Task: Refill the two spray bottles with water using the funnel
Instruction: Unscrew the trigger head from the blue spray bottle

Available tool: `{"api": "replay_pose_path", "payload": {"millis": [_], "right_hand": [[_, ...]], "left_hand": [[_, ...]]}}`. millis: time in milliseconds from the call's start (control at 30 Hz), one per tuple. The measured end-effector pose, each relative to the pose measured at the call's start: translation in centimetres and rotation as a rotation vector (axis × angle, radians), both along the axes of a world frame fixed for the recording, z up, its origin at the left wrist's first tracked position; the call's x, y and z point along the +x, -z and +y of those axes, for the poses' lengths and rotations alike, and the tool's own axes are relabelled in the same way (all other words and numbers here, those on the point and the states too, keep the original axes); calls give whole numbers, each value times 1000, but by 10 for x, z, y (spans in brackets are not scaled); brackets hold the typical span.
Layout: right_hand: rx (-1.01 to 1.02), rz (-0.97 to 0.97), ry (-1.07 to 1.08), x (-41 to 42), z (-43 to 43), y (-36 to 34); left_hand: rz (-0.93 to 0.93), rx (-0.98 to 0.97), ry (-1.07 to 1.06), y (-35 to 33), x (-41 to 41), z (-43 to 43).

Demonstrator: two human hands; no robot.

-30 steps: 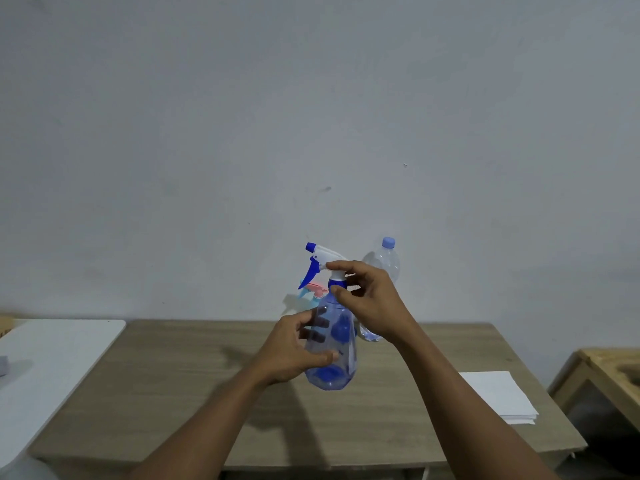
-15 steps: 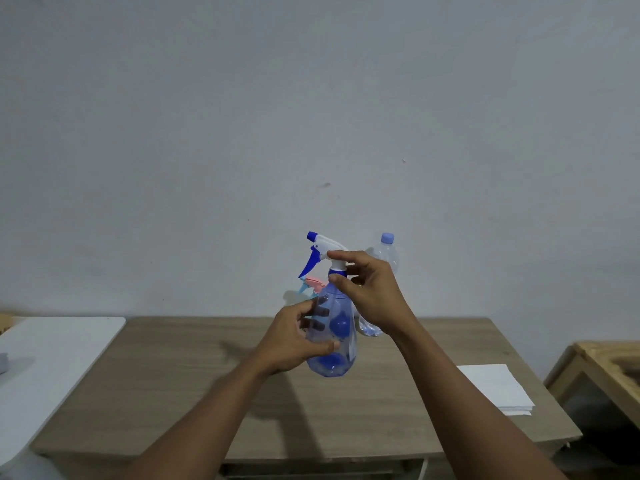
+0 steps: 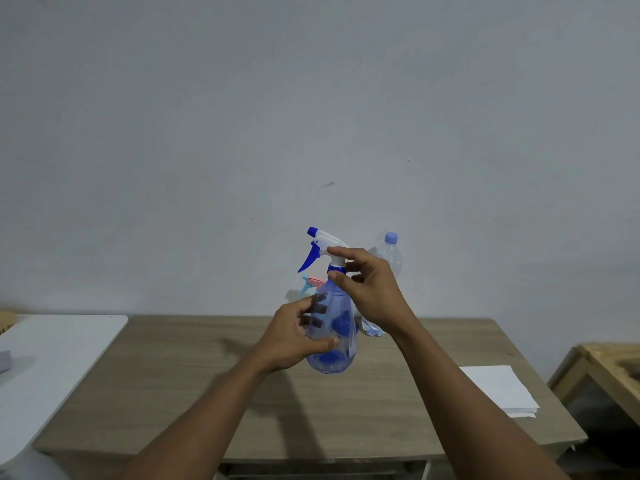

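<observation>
Second spray bottle with pink and light-blue head (image 3: 310, 283): only its head peeks out; the body sits behind the clear blue spray bottle (image 3: 332, 336).
Clear plastic water bottle with pale blue cap (image 3: 390, 252): middle covered by the right hand (image 3: 369, 291).
White side table (image 3: 52, 344): cut off at the left edge.
Grey object on it (image 3: 5, 360): cropped, can't tell what.
Light wooden furniture (image 3: 604, 367): cropped at right.
</observation>
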State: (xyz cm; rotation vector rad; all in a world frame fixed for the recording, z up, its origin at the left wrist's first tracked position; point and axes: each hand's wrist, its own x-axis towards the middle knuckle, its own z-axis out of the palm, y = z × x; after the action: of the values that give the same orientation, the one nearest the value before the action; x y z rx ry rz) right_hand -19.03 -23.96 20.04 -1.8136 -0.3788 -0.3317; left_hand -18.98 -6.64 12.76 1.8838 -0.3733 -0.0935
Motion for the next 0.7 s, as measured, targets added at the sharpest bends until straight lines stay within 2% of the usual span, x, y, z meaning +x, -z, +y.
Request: {"api": "replay_pose_path", "payload": {"millis": [700], "right_hand": [[-5, -8, 8, 12, 0, 4]], "left_hand": [[-10, 17, -14, 5, 10, -3]]}}
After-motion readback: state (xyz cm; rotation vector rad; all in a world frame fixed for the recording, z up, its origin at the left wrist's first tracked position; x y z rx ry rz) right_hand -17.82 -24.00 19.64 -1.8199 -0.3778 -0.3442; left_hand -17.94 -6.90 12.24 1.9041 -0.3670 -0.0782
